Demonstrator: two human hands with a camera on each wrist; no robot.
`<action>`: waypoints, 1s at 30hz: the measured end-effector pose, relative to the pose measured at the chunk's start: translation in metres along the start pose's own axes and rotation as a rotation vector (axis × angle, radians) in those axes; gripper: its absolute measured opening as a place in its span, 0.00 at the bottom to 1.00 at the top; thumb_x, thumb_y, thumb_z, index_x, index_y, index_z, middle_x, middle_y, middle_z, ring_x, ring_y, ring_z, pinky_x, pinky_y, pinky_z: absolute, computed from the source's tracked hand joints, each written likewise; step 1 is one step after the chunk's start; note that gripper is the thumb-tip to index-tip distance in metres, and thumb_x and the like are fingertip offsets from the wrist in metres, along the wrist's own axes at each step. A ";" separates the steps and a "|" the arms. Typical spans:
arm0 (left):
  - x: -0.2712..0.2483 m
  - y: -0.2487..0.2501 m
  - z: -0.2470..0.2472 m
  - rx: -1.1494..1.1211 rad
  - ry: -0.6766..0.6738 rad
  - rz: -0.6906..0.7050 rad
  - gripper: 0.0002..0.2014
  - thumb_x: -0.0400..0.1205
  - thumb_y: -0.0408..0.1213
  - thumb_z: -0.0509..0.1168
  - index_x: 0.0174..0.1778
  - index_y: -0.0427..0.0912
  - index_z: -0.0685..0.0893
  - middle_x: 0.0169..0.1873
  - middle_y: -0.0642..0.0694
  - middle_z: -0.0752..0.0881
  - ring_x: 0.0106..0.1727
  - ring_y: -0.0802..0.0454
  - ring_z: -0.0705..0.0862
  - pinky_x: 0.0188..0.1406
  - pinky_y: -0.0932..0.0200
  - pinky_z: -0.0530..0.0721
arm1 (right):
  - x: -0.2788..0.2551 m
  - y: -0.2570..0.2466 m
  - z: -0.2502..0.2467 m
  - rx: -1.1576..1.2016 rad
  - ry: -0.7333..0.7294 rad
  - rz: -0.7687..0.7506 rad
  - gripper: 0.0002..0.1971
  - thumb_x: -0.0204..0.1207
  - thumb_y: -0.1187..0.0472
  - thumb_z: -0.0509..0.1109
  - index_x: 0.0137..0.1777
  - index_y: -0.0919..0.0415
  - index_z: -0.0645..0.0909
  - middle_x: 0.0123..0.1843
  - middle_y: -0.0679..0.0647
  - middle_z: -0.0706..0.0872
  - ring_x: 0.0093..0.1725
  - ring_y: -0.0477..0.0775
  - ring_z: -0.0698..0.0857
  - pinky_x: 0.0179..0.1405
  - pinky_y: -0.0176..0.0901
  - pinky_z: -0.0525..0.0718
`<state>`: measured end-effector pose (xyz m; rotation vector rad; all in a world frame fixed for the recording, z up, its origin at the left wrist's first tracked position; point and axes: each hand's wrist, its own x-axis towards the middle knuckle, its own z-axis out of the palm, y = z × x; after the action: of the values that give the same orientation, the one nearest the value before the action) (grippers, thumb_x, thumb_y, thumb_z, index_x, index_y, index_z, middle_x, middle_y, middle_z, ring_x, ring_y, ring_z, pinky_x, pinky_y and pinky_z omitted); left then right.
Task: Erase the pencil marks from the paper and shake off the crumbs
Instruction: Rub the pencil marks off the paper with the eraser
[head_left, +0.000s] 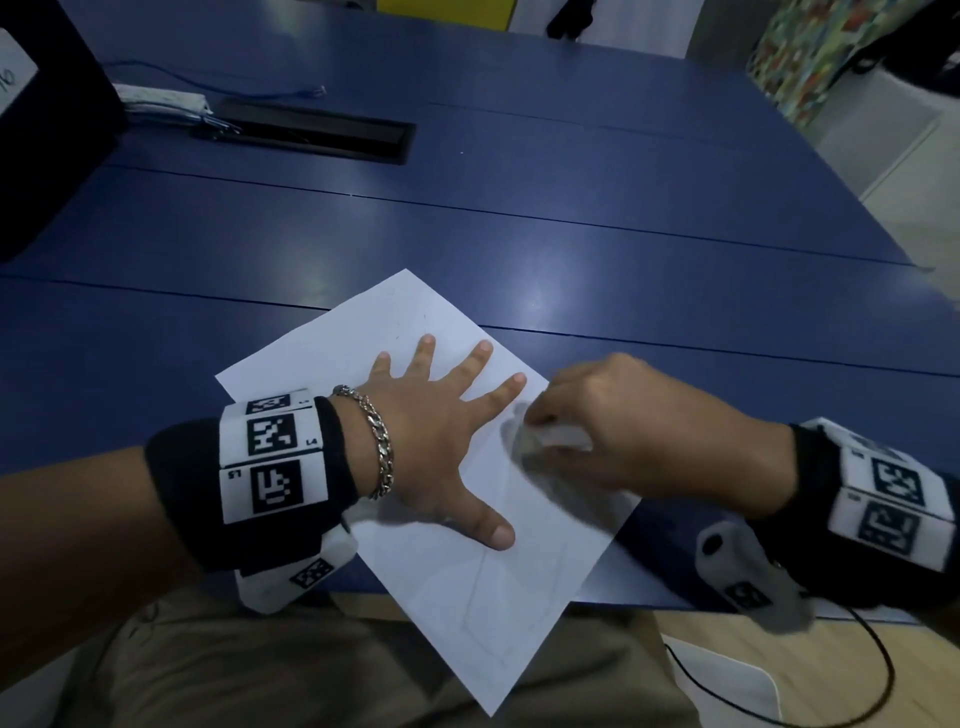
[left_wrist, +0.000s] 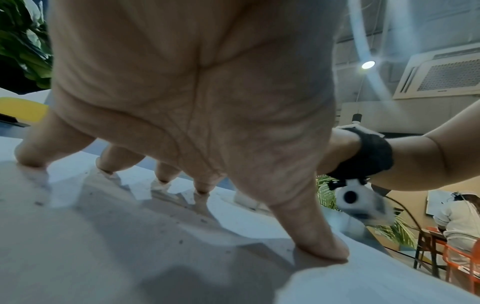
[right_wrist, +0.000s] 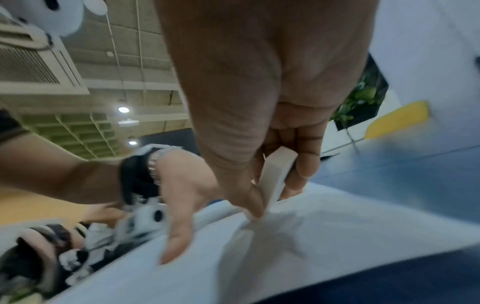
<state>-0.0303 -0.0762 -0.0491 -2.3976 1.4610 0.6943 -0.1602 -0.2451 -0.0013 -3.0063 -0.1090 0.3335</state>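
Black cable tray (head_left: 317, 131) beyond paper (head_left: 457, 587)

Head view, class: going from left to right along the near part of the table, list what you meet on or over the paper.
Left wristband → bracelet → left hand pressed flat on the paper → eraser → right hand → right wristband.

From my remote station, the head camera looks forward and down from above onto the blue table (head_left: 571, 208), taking in both forearms and the whole paper (head_left: 457, 597). The left wrist camera sits very close under the left hand (left_wrist: 194, 92), facing along its palm across the paper (left_wrist: 103, 257) toward the right forearm. The right wrist camera, equally close, faces along the right hand (right_wrist: 259, 92) toward the left hand (right_wrist: 182, 205); all three views share the paper (right_wrist: 337, 246).
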 end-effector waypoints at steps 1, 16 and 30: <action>0.000 0.000 0.000 0.006 -0.005 -0.003 0.71 0.57 0.91 0.62 0.83 0.72 0.20 0.86 0.54 0.20 0.89 0.26 0.28 0.86 0.20 0.43 | 0.004 0.007 0.000 0.012 0.039 0.037 0.14 0.81 0.42 0.66 0.55 0.47 0.87 0.49 0.44 0.86 0.48 0.50 0.85 0.49 0.48 0.85; 0.000 -0.005 -0.002 0.005 0.049 0.066 0.71 0.61 0.91 0.58 0.88 0.60 0.25 0.87 0.48 0.21 0.89 0.37 0.24 0.89 0.30 0.34 | -0.045 0.021 0.008 0.254 0.118 0.254 0.09 0.74 0.49 0.75 0.53 0.40 0.88 0.46 0.35 0.89 0.47 0.36 0.85 0.43 0.35 0.83; 0.016 0.014 -0.007 -0.036 0.078 -0.074 0.74 0.54 0.94 0.55 0.88 0.64 0.26 0.90 0.51 0.26 0.92 0.30 0.35 0.84 0.17 0.51 | 0.002 0.021 0.006 0.103 0.142 0.078 0.12 0.80 0.44 0.70 0.53 0.50 0.88 0.48 0.43 0.85 0.47 0.47 0.84 0.49 0.48 0.86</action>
<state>-0.0347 -0.0985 -0.0510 -2.5184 1.3920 0.6222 -0.1586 -0.2650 -0.0105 -2.9250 0.0370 0.1276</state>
